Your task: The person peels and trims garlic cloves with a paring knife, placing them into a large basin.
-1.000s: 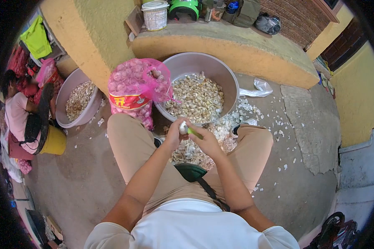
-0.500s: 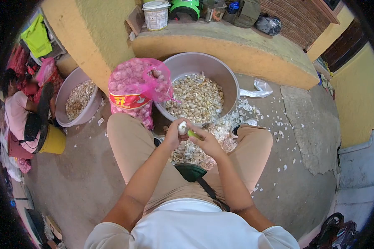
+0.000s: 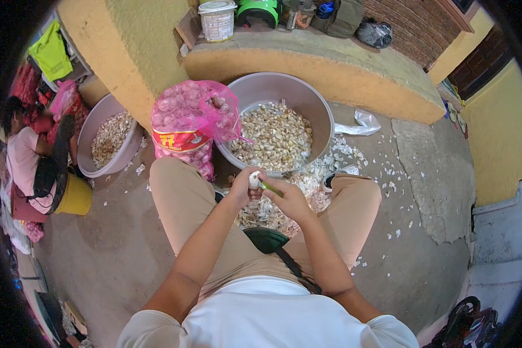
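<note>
My left hand (image 3: 241, 189) is closed around a white garlic bulb (image 3: 253, 180) above my lap. In my right hand (image 3: 293, 202) is a slim green-handled knife (image 3: 274, 189), its tip end against the bulb; the blade cannot be made out. Just beyond my hands stands a large grey tub (image 3: 328, 124) with many loose garlic cloves (image 3: 275, 136) in it. A pink mesh sack (image 3: 182, 107) full of garlic bulbs leans against the tub's left side. Between my legs, garlic skins (image 3: 264, 214) cover the floor below my hands.
At left, a person (image 3: 26, 148) sits by a yellow bucket (image 3: 75, 194) and a second tub (image 3: 86, 139) of garlic. A low ledge (image 3: 330, 64) behind the large tub carries a white pail (image 3: 217, 23) and other items. A plastic bag (image 3: 362, 123) lies right of the tub.
My right hand has shifted slightly, and the green handle now shows more, angled toward the bulb. The garlic bulb has turned a little in my left hand.
</note>
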The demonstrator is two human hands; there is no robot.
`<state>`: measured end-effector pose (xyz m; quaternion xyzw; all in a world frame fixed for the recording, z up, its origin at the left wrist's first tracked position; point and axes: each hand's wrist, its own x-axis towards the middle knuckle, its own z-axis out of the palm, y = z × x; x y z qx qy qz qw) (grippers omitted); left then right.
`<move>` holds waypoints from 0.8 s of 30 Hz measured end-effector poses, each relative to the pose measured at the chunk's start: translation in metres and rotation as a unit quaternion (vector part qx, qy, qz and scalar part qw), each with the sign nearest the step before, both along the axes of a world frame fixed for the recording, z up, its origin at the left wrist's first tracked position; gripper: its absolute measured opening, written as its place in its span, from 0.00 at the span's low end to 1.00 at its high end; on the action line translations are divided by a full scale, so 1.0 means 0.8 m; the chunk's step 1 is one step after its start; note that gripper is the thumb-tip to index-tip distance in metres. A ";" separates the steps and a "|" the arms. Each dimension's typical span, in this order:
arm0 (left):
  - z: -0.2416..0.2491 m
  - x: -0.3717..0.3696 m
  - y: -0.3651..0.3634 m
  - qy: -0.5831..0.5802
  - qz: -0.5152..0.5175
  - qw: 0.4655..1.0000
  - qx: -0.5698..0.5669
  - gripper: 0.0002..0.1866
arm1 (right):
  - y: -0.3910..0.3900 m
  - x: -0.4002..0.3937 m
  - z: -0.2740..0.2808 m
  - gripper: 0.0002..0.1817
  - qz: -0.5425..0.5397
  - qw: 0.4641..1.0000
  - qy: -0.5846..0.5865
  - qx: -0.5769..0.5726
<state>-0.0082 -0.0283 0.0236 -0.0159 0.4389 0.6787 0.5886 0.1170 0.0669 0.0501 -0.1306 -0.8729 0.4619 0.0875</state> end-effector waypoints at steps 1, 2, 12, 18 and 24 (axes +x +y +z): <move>-0.002 -0.001 0.000 -0.003 0.001 1.000 -0.003 0.13 | 0.000 0.000 0.000 0.21 -0.002 1.000 0.010 0.011; -0.003 -0.001 0.000 -0.008 -0.007 1.000 0.003 0.13 | -0.001 0.000 -0.001 0.21 -0.004 1.000 0.020 0.021; -0.008 0.000 0.001 -0.009 0.002 1.000 0.017 0.14 | -0.012 -0.001 0.004 0.21 -0.048 0.994 -0.014 0.098; -0.003 0.001 0.000 -0.003 0.013 0.998 0.068 0.14 | 0.006 -0.014 -0.058 0.20 -0.139 0.975 0.138 -0.101; -0.001 -0.001 -0.002 0.018 0.018 0.996 0.085 0.14 | 0.011 -0.002 -0.023 0.24 -0.061 0.957 0.039 -0.280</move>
